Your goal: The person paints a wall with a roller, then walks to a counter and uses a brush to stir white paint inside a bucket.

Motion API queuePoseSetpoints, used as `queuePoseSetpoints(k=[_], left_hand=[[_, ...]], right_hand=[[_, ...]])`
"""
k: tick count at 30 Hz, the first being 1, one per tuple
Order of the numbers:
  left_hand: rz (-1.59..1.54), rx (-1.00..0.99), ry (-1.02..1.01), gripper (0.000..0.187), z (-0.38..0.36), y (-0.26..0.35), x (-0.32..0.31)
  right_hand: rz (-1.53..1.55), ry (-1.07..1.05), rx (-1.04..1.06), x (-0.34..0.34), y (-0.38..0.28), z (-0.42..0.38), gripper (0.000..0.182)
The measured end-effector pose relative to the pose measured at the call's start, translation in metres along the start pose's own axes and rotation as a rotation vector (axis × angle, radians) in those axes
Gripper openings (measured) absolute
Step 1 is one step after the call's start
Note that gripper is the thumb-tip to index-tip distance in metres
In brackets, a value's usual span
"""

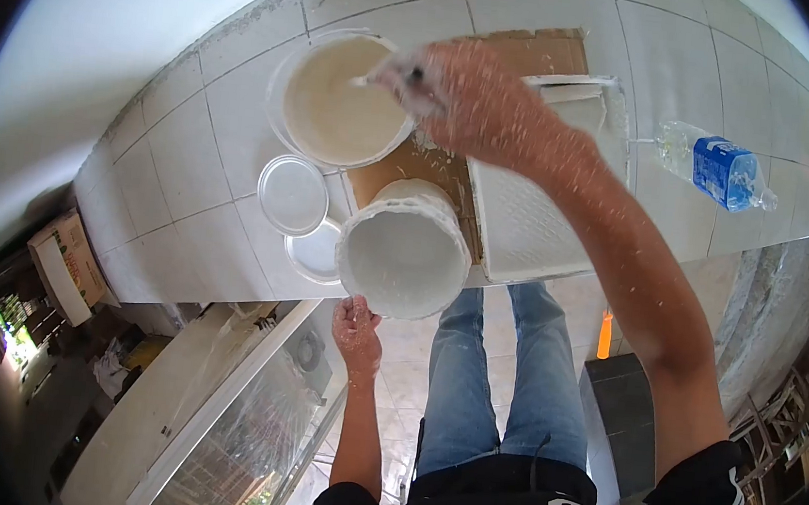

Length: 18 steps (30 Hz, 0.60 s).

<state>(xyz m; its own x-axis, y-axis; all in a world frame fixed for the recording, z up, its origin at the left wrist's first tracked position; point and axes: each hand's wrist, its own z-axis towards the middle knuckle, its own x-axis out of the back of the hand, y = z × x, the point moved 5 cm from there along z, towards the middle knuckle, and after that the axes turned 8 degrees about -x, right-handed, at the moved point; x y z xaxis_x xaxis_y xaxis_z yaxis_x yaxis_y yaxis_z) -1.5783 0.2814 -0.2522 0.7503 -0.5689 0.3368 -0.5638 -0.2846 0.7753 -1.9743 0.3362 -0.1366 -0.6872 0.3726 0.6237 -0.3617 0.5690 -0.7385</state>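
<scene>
Now, from the head camera: the right hand (482, 104) is closed around a blurred, paint-smeared tool handle (412, 76) poised over the big white bucket of cream paint (336, 100) on the tiled floor (190, 154). The left hand (356, 331) pinches the near rim of a smaller white plastic tub (405, 250), seemingly empty. Round lids (293, 195) lie beside it, already off. The white roller tray (525, 215) looks unfilled. The tool's working end is too blurred to identify.
</scene>
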Motion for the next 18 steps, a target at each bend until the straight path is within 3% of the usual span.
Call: queuePoseSetpoints(k=[4,6,7,9,10,12,13,15,18], left_hand=[[-0.074,0.130,-0.061,0.020,0.008,-0.018,0.008],[0.564,-0.564,-0.205,0.021,0.037,0.008,0.030],[0.883,-0.911,-0.270,0.022,0.046,0.019,0.034],[0.503,-0.417,-0.099,0.029,0.090,0.039,0.045],[0.507,-0.303,-0.166,0.039,0.106,0.074,0.026],[0.302,-0.200,-0.254,0.061,0.135,0.123,-0.020],[0.246,-0.189,-0.285,0.072,0.146,0.143,-0.041],[0.148,-0.142,-0.311,0.069,0.172,0.158,-0.068],[0.222,-0.147,-0.366,0.057,0.193,0.163,-0.086]], right_hand=[[-0.067,-0.060,-0.002,0.008,0.008,-0.013,0.022],[-0.199,-0.026,-0.074,0.036,0.013,-0.018,0.020],[-0.278,0.034,0.017,0.036,0.013,-0.014,0.019],[-0.437,0.155,0.176,0.036,0.017,-0.012,0.017],[-0.464,0.069,0.107,0.031,0.012,-0.009,0.017],[-0.510,-0.100,-0.028,0.018,-0.016,0.004,0.016],[-0.463,-0.047,0.012,0.020,-0.022,0.006,0.016],[-0.373,0.058,0.089,0.024,-0.028,0.006,0.017],[-0.434,-0.007,0.051,0.014,-0.018,0.004,0.016]])
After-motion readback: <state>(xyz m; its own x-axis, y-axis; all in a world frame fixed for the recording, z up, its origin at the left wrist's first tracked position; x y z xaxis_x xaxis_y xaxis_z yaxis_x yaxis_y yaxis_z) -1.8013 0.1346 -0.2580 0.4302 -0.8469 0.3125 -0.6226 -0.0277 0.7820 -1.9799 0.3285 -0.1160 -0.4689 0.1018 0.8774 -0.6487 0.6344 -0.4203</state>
